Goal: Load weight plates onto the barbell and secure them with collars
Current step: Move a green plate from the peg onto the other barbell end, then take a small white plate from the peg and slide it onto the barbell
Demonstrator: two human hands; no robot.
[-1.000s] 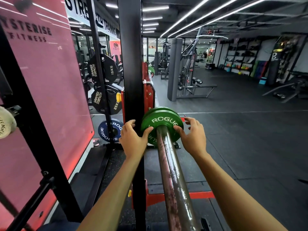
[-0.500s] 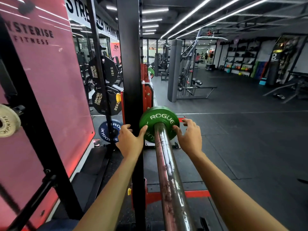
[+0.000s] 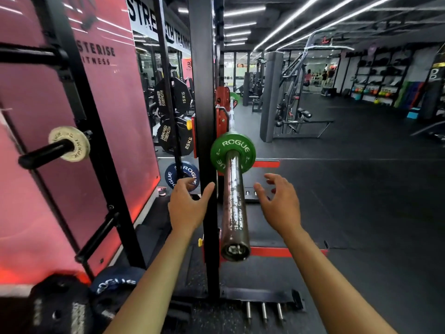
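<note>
On the barbell sleeve [image 3: 234,208] the green plate [image 3: 232,153] sits far inboard, uncollared; both my hands (left hand [image 3: 187,205], right hand [image 3: 279,201]) spread empty beside it, so it could slide outward.

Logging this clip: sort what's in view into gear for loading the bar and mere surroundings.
Job:
green plate on the barbell sleeve
left hand, open
right hand, open
blue plate, possible next load

Surroundings:
small white plate on its peg
cable machine
shelves
</note>
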